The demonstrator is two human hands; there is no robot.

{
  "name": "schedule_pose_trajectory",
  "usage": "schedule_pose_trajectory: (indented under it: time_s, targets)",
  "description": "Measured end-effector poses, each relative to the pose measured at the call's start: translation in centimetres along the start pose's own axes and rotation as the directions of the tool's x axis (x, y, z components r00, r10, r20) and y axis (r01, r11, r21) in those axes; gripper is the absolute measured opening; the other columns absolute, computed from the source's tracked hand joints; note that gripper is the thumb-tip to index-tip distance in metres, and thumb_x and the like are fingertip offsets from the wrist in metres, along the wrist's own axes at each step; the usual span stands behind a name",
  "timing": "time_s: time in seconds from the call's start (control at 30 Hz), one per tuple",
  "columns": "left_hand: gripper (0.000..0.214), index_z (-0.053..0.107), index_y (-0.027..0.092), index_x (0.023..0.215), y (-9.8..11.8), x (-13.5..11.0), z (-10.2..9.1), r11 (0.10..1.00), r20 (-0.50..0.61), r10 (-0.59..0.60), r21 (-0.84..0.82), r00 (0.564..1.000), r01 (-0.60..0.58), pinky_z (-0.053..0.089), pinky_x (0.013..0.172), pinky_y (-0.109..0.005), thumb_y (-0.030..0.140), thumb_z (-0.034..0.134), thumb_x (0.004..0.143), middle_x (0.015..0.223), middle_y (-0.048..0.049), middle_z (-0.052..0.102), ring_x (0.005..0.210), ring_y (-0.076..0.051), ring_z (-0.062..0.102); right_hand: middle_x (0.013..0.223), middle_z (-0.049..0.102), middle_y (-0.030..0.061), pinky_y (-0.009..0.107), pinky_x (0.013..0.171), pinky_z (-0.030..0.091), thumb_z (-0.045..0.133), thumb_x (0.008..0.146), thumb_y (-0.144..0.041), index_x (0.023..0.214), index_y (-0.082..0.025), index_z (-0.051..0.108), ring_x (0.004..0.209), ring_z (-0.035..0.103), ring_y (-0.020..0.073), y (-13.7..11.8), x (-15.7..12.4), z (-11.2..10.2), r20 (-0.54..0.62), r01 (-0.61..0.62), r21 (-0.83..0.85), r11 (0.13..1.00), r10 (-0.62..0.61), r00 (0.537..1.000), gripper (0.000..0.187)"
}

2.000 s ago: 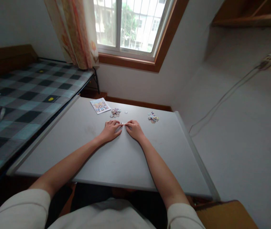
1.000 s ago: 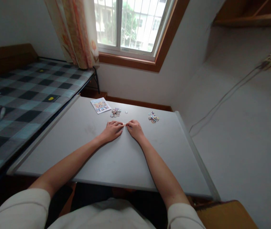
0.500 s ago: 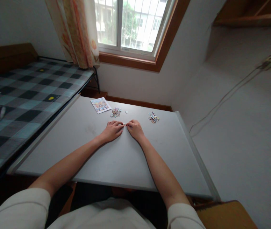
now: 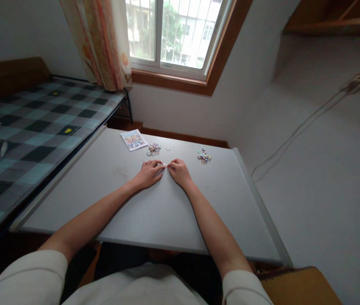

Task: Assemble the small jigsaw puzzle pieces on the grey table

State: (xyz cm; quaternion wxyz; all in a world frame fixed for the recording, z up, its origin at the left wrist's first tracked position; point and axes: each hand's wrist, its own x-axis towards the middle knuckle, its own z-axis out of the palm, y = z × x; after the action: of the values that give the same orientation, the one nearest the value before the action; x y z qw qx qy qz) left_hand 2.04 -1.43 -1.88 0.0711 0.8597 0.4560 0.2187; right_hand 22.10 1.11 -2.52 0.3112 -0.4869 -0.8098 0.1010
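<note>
Here's the white table [image 4: 154, 216], filling the middle of the scene, with a brown seat [image 4: 300, 286] tucked beyond its near right corner. Up toward the table's far edge, two heaps of puzzle pieces: the right heap [image 4: 204, 156] and the left heap [image 4: 153, 150], a single piece [image 4: 168, 149] just right of the latter, then a picture card [image 4: 134, 140] near the far left corner. Left of the table runs a checked bed [image 4: 43, 123]; behind it, a curtain [image 4: 100, 42] and a bright window [image 4: 180, 38].

Now the grip! Both hands meet over the table's far half, a small pale piece [image 4: 165, 165] between them. The right hand [image 4: 178, 173] pinches it, thumb and fingertips drawn together at its edge. The left hand [image 4: 150, 173] has thumb and forefinger slightly parted right beside it; whether they close on it, I can't tell.

Fingertips cover much of that piece, so one bit or several joined is anyone's call. Both heaps are too fine to count, and a wall shelf [image 4: 335, 25], high right of the table, runs out of frame.
</note>
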Motion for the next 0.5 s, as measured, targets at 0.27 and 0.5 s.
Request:
schedule_pose_trajectory:
  time_s: [0.27, 0.5]
  targets:
    - [0.039, 0.058, 0.032, 0.128, -0.05, -0.01, -0.22, 0.999, -0.019, 0.005, -0.034, 1.0, -0.006, 0.035, 0.1, -0.043, 0.031, 0.054, 0.089, 0.125, -0.0055, 0.057, 0.117, -0.025, 0.049, 0.095, 0.064, 0.0082, 0.036, 0.09, 0.046, 0.056, 0.089, -0.02, 0.093, -0.021, 0.073, 0.094, 0.056, 0.0215, -0.47, 0.09, -0.29, -0.082, -0.011, 0.012, 1.0, 0.012, 0.997, 0.018]
    - [0.024, 0.071, 0.022, 0.101, 0.23, 0.44, -0.89, 0.986, -0.123, -0.165, -0.046, 0.979, 0.16, 0.042, 0.086, -0.036, 0.029, 0.052, 0.088, 0.091, -0.0057, 0.066, 0.091, -0.022, 0.059, 0.094, 0.065, 0.0082, 0.037, 0.091, 0.046, 0.055, 0.088, -0.019, 0.093, -0.021, 0.072, 0.094, 0.057, 0.0223, -0.5, 0.07, -0.52, -0.102, -0.074, 0.024, 0.997, 0.077, 0.992, 0.019]
